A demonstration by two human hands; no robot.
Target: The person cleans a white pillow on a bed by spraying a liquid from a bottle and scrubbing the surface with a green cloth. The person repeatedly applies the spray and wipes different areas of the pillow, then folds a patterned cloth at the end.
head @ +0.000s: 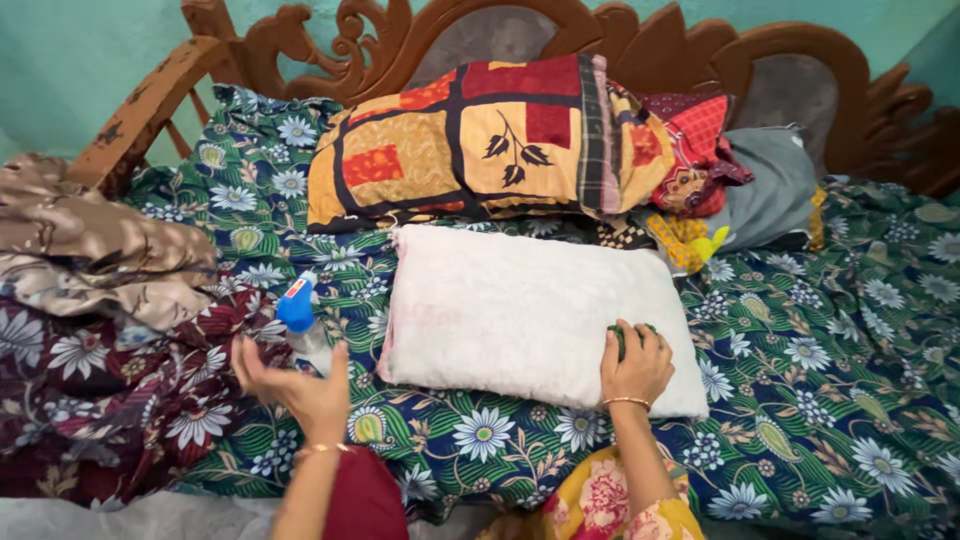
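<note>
A bare white pillow (520, 310) lies across the flower-patterned bedsheet (800, 380). My right hand (635, 365) rests on the pillow's near right part, closed over a small dark green thing (620, 338) that is mostly hidden under my fingers. My left hand (300, 385) hovers palm up with fingers apart, holding nothing, just in front of a clear spray bottle with a blue top (300, 315) that lies on the sheet left of the pillow.
A patchwork-covered pillow (470, 140) leans on the carved wooden headboard (640, 40), with red and grey cushions (740, 170) beside it. A pile of folded brown and maroon floral cloths (90, 320) fills the left side.
</note>
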